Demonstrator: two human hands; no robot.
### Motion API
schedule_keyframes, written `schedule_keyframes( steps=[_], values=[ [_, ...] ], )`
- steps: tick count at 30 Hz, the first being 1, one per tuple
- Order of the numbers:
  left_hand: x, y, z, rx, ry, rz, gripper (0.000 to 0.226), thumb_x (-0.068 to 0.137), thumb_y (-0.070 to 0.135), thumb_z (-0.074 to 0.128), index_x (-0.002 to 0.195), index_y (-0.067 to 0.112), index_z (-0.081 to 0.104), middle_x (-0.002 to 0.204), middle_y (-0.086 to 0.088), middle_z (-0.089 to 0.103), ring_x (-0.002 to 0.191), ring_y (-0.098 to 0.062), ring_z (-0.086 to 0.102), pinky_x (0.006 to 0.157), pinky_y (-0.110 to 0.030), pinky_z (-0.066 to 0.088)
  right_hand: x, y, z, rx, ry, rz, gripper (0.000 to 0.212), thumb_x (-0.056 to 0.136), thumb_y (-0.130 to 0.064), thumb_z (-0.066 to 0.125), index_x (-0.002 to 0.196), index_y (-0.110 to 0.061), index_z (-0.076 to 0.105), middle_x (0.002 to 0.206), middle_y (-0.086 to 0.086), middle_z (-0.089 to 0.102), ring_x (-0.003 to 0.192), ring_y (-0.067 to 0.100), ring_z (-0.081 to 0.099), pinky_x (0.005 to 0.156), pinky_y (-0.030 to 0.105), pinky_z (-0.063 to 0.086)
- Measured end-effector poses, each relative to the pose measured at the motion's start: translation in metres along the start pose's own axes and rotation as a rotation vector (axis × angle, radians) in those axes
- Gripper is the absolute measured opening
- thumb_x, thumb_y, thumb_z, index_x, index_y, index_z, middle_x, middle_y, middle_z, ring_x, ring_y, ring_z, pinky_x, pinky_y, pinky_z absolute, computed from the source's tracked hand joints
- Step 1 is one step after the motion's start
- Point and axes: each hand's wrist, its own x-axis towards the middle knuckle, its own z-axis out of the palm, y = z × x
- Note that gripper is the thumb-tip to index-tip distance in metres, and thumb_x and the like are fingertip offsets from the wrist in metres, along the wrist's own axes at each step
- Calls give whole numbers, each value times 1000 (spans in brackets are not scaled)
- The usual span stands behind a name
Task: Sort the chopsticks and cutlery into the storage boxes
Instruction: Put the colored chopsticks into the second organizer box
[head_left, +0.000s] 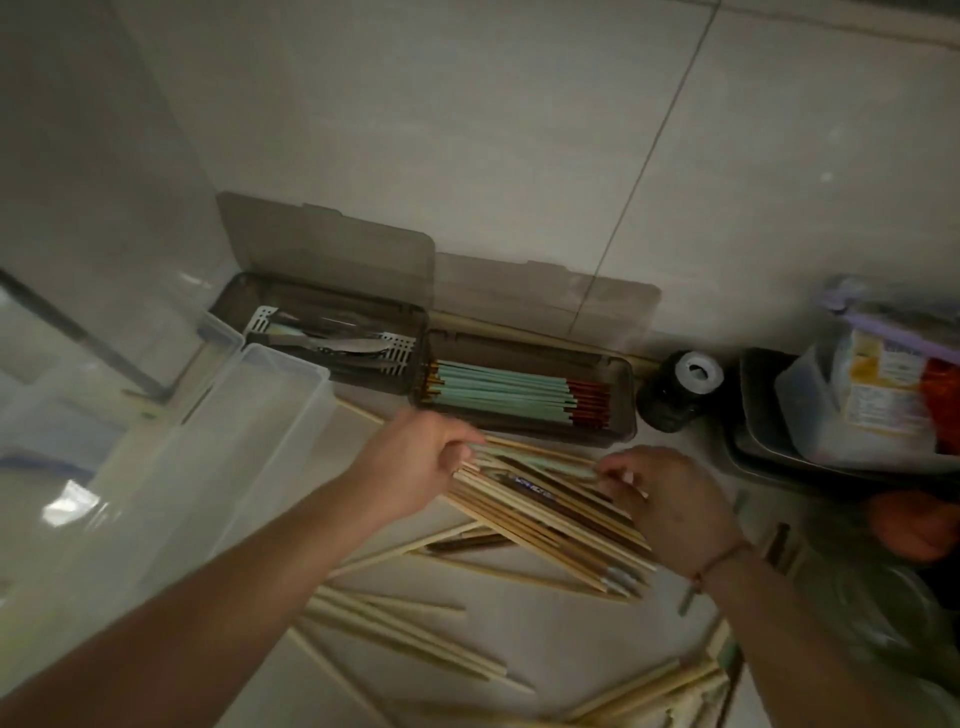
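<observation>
With my left hand (415, 457) curled on the far ends of the chopstick bundle (540, 512) and my right hand (660, 499) pinching its middle, just before the chopstick box (621, 410), I judge squaring the ends first keeps strays from slipping out.

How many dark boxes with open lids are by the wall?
2. The left box holds metal cutlery in a white tray. The right box, touching it, holds green and red chopsticks. Both lids lean on the wall. None seems hidden.
</observation>
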Motion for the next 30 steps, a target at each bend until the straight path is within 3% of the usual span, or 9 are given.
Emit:
schedule_keyframes(
  steps=[3,5,10,14,18,21,23,27,30],
  values=[
    [16,-12,-8,-70,254,-54,33,92,22,66,124,24,65,120,5,67,110,-12,61,94,-22,45,50,-2,8,-59,130,-74,7,85,-21,69,90,-23,74,93,-4,61,89,18,56,78,32,50],
    [23,-20,-10,-117,368,-125,39,89,20,68,127,20,61,121,1,63,110,-14,58,92,-20,41,81,-5,13,-76,137,-15,9,87,-22,67,92,-21,75,95,-1,55,88,22,57,80,31,49],
    [21,-33,-3,-56,307,-121,33,90,18,65,122,17,62,125,1,57,111,-11,55,89,-12,35,129,-10,37,-177,-87,121,17,93,-23,58,104,-22,72,112,5,66,98,25,61,87,34,51],
    [21,-40,7,-30,322,-108,31,90,21,65,120,16,64,133,2,52,119,-14,51,99,-19,37,136,-15,44,-181,-104,130,19,93,-30,57,106,-26,69,107,1,68,94,22,61,80,32,51],
    [24,-38,21,-9,381,-57,29,81,17,72,110,12,70,130,-9,55,121,-29,50,104,-41,43,119,-13,29,-84,19,121,16,92,-31,57,102,-24,68,92,1,70,84,21,62,75,32,53],
    [18,-24,36,12,418,39,30,75,16,73,105,12,71,127,-10,57,120,-32,49,102,-43,42,77,1,10,39,197,148,11,90,-23,64,98,-17,69,86,0,66,78,14,59,77,25,47],
    [10,-11,50,25,393,105,30,74,16,74,103,15,71,125,-7,57,121,-29,48,102,-41,40,37,19,-3,72,261,272,7,89,-20,64,94,-17,68,83,2,65,74,15,56,74,25,43],
    [-9,13,87,32,262,216,24,75,24,71,98,20,71,119,-1,60,117,-25,49,98,-43,46,-45,64,-8,-46,80,608,15,92,-26,60,84,-14,63,83,10,63,72,23,50,67,27,33],
    [-25,29,113,38,145,301,24,73,29,66,97,24,69,116,2,59,114,-23,48,94,-43,49,-83,80,5,-59,-131,721,22,93,-30,57,72,-25,55,96,9,68,75,21,51,69,26,36]
  ],
)
